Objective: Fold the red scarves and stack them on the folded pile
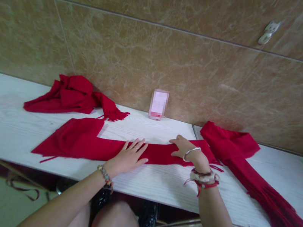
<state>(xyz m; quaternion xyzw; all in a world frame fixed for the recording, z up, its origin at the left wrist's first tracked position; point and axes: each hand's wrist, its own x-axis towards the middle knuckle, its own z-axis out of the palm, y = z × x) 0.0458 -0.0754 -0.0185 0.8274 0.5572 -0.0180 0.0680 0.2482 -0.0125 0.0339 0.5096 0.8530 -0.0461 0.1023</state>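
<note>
A red scarf [108, 149] lies along the white table in front of me, folded into a long strip, with a wider folded part at its left end. My left hand [128, 158] rests on the middle of the strip, fingers spread and flat. Farther right, my right hand [187, 149] is on the same strip near its right end, fingers apart, thumb and fingers lying over the cloth. Some fringe shows beyond the right wrist and at the lower left corner. Neither hand visibly grips the cloth.
A crumpled red scarf [73, 95] lies at the back left. Another red scarf [230, 143], long-fringed, stretches over the right side and its fringe hangs past the front edge. A phone-like upright object [159, 105], blurred, leans on the tiled wall [137, 57]. The white table [4, 117] is narrow.
</note>
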